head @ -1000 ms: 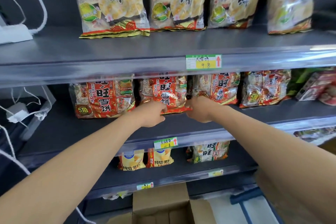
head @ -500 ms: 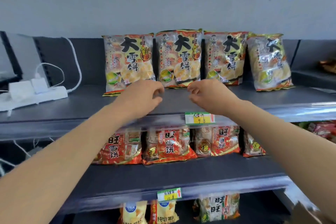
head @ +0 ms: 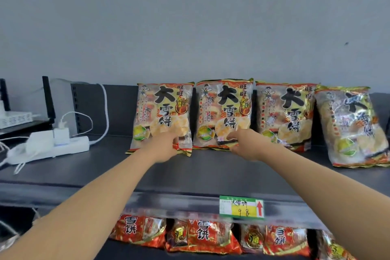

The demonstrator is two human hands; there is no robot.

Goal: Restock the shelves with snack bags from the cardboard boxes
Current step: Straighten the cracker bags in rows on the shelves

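Observation:
Several yellow-and-red snack bags stand upright in a row on the top shelf [head: 211, 173]. My left hand [head: 163, 148] grips the lower right corner of the leftmost bag [head: 162, 112]. My right hand [head: 242, 145] grips the bottom edge of the second bag [head: 223, 110]. A third bag [head: 285, 112] and a shinier fourth bag [head: 352, 129] stand to the right, untouched. Red snack bags [head: 200, 234] line the shelf below. No cardboard box is in view.
A white power strip [head: 52, 150] with plugged chargers and white cables lies on the left of the top shelf. A green-and-yellow price tag [head: 241, 207] sits on the shelf's front rail. A grey wall rises behind the shelf.
My view has risen from the middle shelf to the top shelf. Both hands left the red bags, rose, and now hold the bottoms of two bags on the top shelf.

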